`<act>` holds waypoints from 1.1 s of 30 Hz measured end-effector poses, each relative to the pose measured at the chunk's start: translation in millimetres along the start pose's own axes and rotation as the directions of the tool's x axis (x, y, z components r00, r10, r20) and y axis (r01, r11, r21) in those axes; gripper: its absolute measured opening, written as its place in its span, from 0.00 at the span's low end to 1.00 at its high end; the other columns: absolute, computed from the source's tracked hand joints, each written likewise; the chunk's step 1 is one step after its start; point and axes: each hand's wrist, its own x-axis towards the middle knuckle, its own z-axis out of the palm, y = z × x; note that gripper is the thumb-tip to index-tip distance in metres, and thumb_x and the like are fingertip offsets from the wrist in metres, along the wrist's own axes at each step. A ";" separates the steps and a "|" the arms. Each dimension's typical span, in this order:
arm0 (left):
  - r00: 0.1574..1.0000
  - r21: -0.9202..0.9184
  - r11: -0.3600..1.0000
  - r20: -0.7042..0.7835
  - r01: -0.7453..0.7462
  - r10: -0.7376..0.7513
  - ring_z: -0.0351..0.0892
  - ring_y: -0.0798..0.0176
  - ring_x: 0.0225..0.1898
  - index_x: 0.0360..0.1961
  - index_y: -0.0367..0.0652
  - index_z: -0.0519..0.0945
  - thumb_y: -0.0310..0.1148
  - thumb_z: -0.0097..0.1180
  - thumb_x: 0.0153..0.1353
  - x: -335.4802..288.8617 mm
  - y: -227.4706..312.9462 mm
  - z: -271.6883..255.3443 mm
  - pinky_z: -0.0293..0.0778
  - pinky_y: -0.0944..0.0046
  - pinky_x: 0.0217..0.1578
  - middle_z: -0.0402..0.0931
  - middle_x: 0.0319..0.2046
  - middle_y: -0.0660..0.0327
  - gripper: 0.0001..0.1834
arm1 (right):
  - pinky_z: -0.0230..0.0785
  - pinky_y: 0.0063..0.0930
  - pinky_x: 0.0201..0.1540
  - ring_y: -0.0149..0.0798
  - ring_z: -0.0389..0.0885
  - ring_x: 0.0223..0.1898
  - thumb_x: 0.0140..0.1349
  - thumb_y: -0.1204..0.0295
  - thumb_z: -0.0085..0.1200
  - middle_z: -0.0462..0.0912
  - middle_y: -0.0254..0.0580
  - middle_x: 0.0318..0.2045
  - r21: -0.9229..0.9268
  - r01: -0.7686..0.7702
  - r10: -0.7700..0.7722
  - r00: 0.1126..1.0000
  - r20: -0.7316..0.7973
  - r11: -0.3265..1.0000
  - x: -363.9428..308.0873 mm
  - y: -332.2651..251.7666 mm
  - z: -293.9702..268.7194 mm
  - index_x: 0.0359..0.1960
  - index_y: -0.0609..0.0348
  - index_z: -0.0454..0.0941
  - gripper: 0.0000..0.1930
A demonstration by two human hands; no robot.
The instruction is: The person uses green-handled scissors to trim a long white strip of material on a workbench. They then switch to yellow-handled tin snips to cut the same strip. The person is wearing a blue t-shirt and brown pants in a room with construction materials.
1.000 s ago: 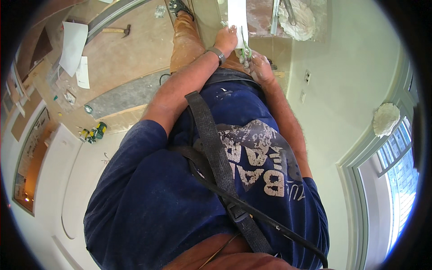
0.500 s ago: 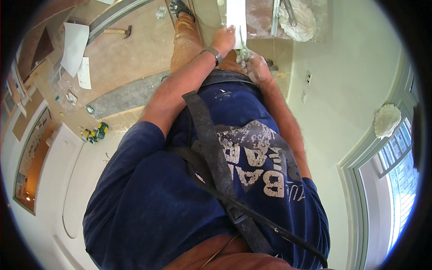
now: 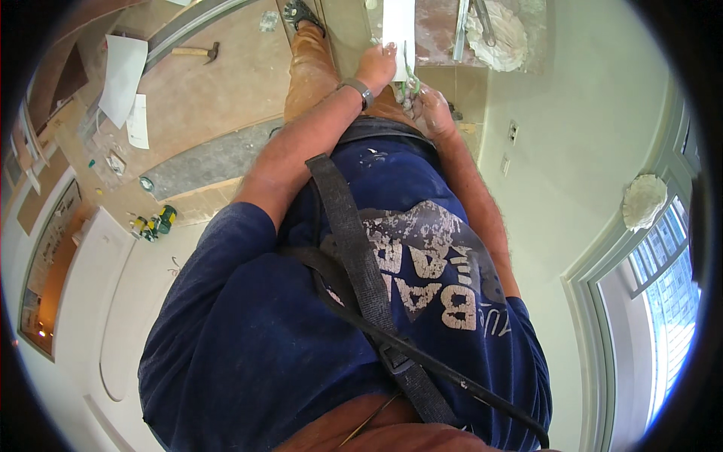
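My left hand (image 3: 376,68) pinches the left edge of a narrow white strip (image 3: 398,30), which looks like stiff paper or thin sheet and extends away past the top of the view. Scissors with green handles (image 3: 412,77) sit in my right hand (image 3: 431,109), whose fingers are closed around them and smeared with whitish material. The blades point away from me and lie over the near part of the strip, close to its right side. How far they are parted is too small to tell.
A hammer (image 3: 197,52) lies on the brown floor covering to the left, near loose white sheets (image 3: 124,79). Green and yellow power tools (image 3: 157,224) stand beside a white tub (image 3: 124,301). At the far right is a ruffled white piece (image 3: 497,38); a pale wall (image 3: 557,166) borders my right side.
The strip and both hands have shifted slightly to the right. The scissors remain over the strip, and both grips stay as they were.
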 end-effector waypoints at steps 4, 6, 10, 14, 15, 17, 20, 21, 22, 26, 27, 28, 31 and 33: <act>1.000 0.048 0.999 -0.001 -0.017 0.017 0.71 0.41 0.33 0.32 0.28 0.72 0.41 0.38 0.57 -0.4 2.8 -2.9 0.65 0.54 0.36 0.71 0.27 0.38 0.22 | 0.59 0.17 0.22 0.25 0.66 0.21 0.59 0.68 0.35 0.73 0.37 0.23 0.002 0.005 -0.005 1.000 -0.012 1.000 -0.7 -0.6 3.0 0.37 0.65 0.69 0.14; 1.000 0.044 0.999 -0.001 -0.024 0.024 0.71 0.41 0.33 0.32 0.28 0.72 0.41 0.38 0.57 -0.2 1.1 -2.5 0.65 0.54 0.36 0.71 0.27 0.38 0.22 | 0.59 0.17 0.22 0.25 0.66 0.21 0.59 0.68 0.36 0.73 0.37 0.23 -0.002 0.020 -0.020 1.000 -0.005 1.000 -0.7 1.7 2.1 0.36 0.65 0.69 0.13; 0.998 0.040 0.998 -0.039 -0.050 0.052 0.70 0.42 0.30 0.30 0.28 0.72 0.42 0.39 0.57 5.7 -10.5 1.7 0.64 0.54 0.33 0.71 0.25 0.39 0.22 | 0.59 0.17 0.23 0.25 0.66 0.21 0.58 0.69 0.36 0.73 0.37 0.24 -0.084 0.025 -0.024 1.000 0.014 0.996 -1.4 -2.2 4.4 0.36 0.65 0.69 0.12; 0.999 0.048 0.998 -0.022 -0.044 0.045 0.70 0.42 0.29 0.30 0.29 0.72 0.44 0.39 0.57 7.9 -12.0 -2.7 0.64 0.55 0.32 0.71 0.25 0.39 0.23 | 0.60 0.18 0.24 0.26 0.67 0.22 0.58 0.69 0.37 0.74 0.38 0.25 -0.051 0.021 -0.020 0.999 0.030 0.998 0.9 0.5 4.4 0.37 0.64 0.69 0.12; 0.999 0.060 0.998 -0.001 -0.037 0.037 0.70 0.42 0.30 0.30 0.29 0.72 0.44 0.39 0.57 6.7 -9.4 -2.7 0.64 0.55 0.33 0.71 0.25 0.40 0.23 | 0.61 0.18 0.24 0.27 0.67 0.22 0.58 0.69 0.37 0.75 0.38 0.26 -0.004 0.010 -0.010 0.999 0.034 1.000 1.2 0.8 4.5 0.38 0.64 0.69 0.13; 0.999 0.083 0.996 0.040 -0.021 0.018 0.71 0.43 0.30 0.31 0.30 0.72 0.44 0.39 0.57 -6.4 17.4 -9.6 0.64 0.56 0.33 0.72 0.26 0.41 0.23 | 0.61 0.18 0.25 0.27 0.68 0.23 0.57 0.69 0.36 0.75 0.39 0.26 0.112 -0.034 0.028 0.998 0.052 0.993 2.7 -6.3 8.0 0.39 0.64 0.68 0.14; 0.999 -0.025 0.999 0.003 -0.048 0.048 0.71 0.45 0.30 0.33 0.31 0.72 0.44 0.40 0.57 -2.1 11.5 -1.9 0.65 0.57 0.34 0.72 0.26 0.41 0.23 | 0.61 0.18 0.26 0.28 0.69 0.24 0.58 0.67 0.35 0.75 0.40 0.27 0.134 -0.019 0.011 0.998 0.058 0.991 6.0 -8.3 8.7 0.41 0.64 0.67 0.15; 0.999 -0.023 0.999 0.010 -0.036 0.037 0.71 0.46 0.30 0.33 0.31 0.72 0.44 0.40 0.57 -0.1 9.3 -0.9 0.65 0.57 0.34 0.72 0.27 0.42 0.23 | 0.61 0.18 0.27 0.28 0.69 0.24 0.58 0.66 0.34 0.75 0.40 0.27 0.118 0.000 -0.007 0.998 0.055 0.993 7.2 -7.3 7.7 0.41 0.64 0.67 0.16; 1.000 -0.019 1.000 0.018 -0.024 0.025 0.72 0.47 0.30 0.33 0.31 0.72 0.44 0.40 0.57 1.1 8.5 -2.4 0.65 0.57 0.34 0.72 0.27 0.42 0.23 | 0.61 0.18 0.27 0.28 0.69 0.24 0.58 0.66 0.34 0.75 0.40 0.27 0.106 0.000 -0.003 1.000 0.031 0.994 8.7 -5.8 6.4 0.41 0.64 0.67 0.16; 0.999 -0.032 0.998 -0.003 -0.052 0.052 0.71 0.42 0.31 0.33 0.29 0.73 0.41 0.39 0.57 7.6 0.3 1.0 0.66 0.55 0.34 0.72 0.27 0.39 0.21 | 0.60 0.17 0.26 0.27 0.68 0.23 0.58 0.67 0.34 0.75 0.40 0.26 0.038 -0.039 0.040 0.999 -0.026 0.999 7.7 -14.4 8.5 0.39 0.64 0.69 0.16; 0.999 -0.036 0.998 -0.008 -0.043 0.042 0.71 0.42 0.30 0.32 0.29 0.72 0.41 0.39 0.57 9.2 -2.4 1.6 0.66 0.56 0.34 0.72 0.26 0.39 0.21 | 0.60 0.17 0.25 0.27 0.67 0.23 0.58 0.67 0.34 0.75 0.39 0.25 0.015 -0.057 0.058 0.998 -0.030 0.998 6.6 -19.5 10.6 0.37 0.64 0.70 0.15; 0.999 -0.041 0.999 -0.009 -0.036 0.035 0.71 0.42 0.30 0.32 0.29 0.72 0.41 0.39 0.57 10.6 -1.7 1.2 0.66 0.56 0.34 0.72 0.26 0.39 0.21 | 0.60 0.17 0.25 0.27 0.67 0.22 0.58 0.67 0.34 0.75 0.39 0.25 -0.061 -0.077 0.075 0.997 -0.024 0.995 6.8 -23.8 8.8 0.36 0.65 0.71 0.15; 1.000 -0.027 1.000 -0.002 -0.012 0.012 0.71 0.43 0.30 0.31 0.29 0.72 0.40 0.39 0.57 11.1 1.3 -0.5 0.66 0.56 0.33 0.72 0.25 0.40 0.21 | 0.59 0.17 0.24 0.26 0.66 0.21 0.58 0.67 0.34 0.75 0.38 0.24 -0.213 -0.077 0.077 0.997 -0.008 0.974 9.7 -29.1 2.1 0.32 0.65 0.72 0.15; 1.000 -0.023 1.000 0.002 -0.015 0.015 0.71 0.42 0.29 0.30 0.28 0.72 0.40 0.40 0.57 8.8 6.5 -1.3 0.66 0.56 0.33 0.72 0.25 0.40 0.21 | 0.59 0.17 0.23 0.26 0.66 0.20 0.58 0.67 0.34 0.75 0.38 0.23 -0.215 -0.007 0.008 1.000 0.006 0.977 10.8 -23.7 0.5 0.31 0.65 0.72 0.15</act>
